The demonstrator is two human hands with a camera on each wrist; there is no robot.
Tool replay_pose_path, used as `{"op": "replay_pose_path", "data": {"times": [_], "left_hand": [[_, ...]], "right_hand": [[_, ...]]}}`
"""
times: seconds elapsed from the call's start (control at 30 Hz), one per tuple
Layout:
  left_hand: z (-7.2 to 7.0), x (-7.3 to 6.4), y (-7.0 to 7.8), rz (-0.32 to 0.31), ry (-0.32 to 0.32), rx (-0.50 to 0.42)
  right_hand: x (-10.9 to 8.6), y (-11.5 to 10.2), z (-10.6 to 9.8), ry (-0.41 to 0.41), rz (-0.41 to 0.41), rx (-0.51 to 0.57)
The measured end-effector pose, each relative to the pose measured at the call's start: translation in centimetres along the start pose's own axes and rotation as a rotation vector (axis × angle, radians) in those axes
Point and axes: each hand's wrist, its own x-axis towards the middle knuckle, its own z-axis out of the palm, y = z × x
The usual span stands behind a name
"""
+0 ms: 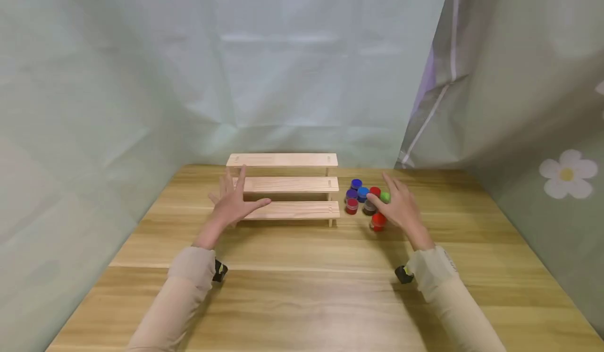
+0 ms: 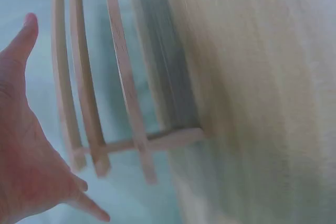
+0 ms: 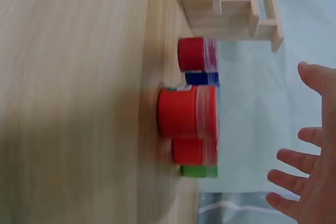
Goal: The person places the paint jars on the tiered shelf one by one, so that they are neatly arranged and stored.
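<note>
A three-tier wooden step rack (image 1: 292, 184) stands on the table's far half. My left hand (image 1: 232, 205) is spread with fingers straight, overlapping the rack's left end in the head view; in the left wrist view a gap separates it from the rack (image 2: 123, 66). To the rack's right sit several small paint jars, among them a dark red jar (image 1: 352, 206), a blue jar (image 1: 363, 194) and an orange-red jar (image 1: 378, 222). Above them my right hand (image 1: 399, 203) hovers with fingers extended, holding nothing. The right wrist view shows the orange-red jar (image 3: 178, 112) apart from the fingers.
The wooden table (image 1: 302, 299) reaches to a pale cloth curtain (image 1: 292, 79) behind the rack. More cloth hangs at both sides, with a flower print (image 1: 566, 174) at right. Each wrist carries a small black camera, such as the right one (image 1: 403, 274).
</note>
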Motion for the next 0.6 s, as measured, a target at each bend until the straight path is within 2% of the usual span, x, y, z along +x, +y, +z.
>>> {"op": "replay_pose_path", "data": {"times": [0.07, 0.17, 0.33, 0.43, 0.6], "left_hand": [[-0.1, -0.4, -1.0, -0.040, -0.012, -0.097], [-0.1, -0.9, -2.1, -0.086, -0.024, -0.176], [0.5, -1.4, -3.0, -0.129, -0.058, -0.331], [0.6, -1.6, -3.2, -0.139, -0.060, -0.429], [0.7, -1.9, -3.7, -0.135, -0.063, -0.526]], "right_hand": [[-0.1, 0.3, 0.1, -0.009, 0.012, 0.012], [-0.4, 0.8, 0.4, -0.028, 0.031, 0.030], [-0.9, 1.9, 0.6, -0.039, 0.067, 0.088], [-1.2, 2.5, 0.8, -0.036, 0.080, 0.119], [-1.5, 3.0, 1.2, -0.048, 0.107, 0.205]]}}
